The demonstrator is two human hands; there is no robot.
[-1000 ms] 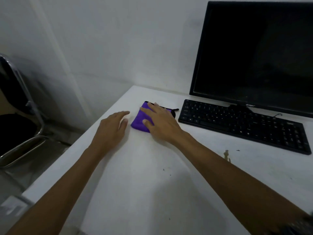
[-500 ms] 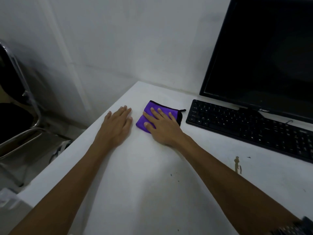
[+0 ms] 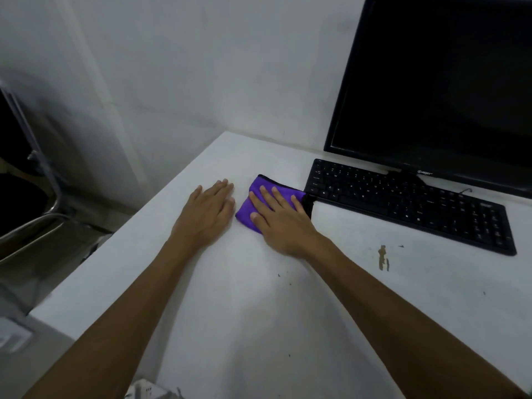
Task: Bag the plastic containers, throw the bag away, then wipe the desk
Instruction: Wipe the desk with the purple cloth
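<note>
a black keyboard (image 3: 408,201) lies just right of the purple cloth (image 3: 259,197) on the white desk (image 3: 259,312), monitor (image 3: 437,87) behind. right hand (image 3: 283,218) presses flat on the cloth, fingers spread; left hand (image 3: 208,213) rests flat beside it.

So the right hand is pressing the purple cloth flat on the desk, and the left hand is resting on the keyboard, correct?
Not quite. The head view shows the right hand flat on the purple cloth on the desk, but the left hand is not on the keyboard. It lies palm down on the bare desk just left of the cloth, while the keyboard sits to the right of the cloth.
</note>
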